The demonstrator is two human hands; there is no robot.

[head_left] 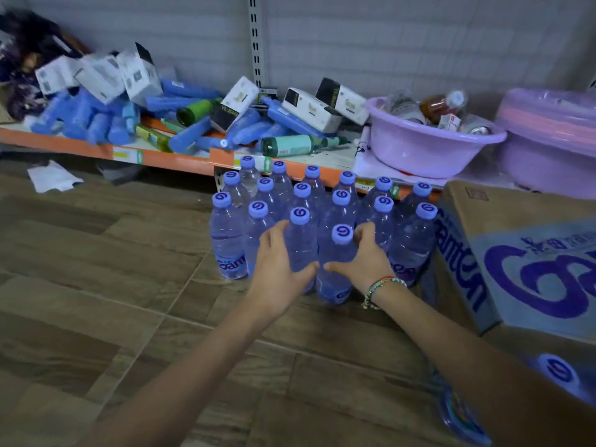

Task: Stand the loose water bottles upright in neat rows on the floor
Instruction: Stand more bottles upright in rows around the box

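Several clear water bottles with purple caps (341,197) stand upright in rows on the wood-look floor (106,285), in front of the low shelf. My left hand (277,269) is wrapped around one front bottle (301,243). My right hand (367,258), with a beaded bracelet on its wrist, grips the neighbouring front bottle (335,272), which stands slightly nearer to me than the others. Both bottles are upright and touch each other.
A cardboard water carton (522,262) lies at the right, close to the bottles. An orange-edged shelf (174,159) behind holds blue rolls, white boxes and a purple basin (429,146). Paper scraps (53,179) lie on the floor at the left.
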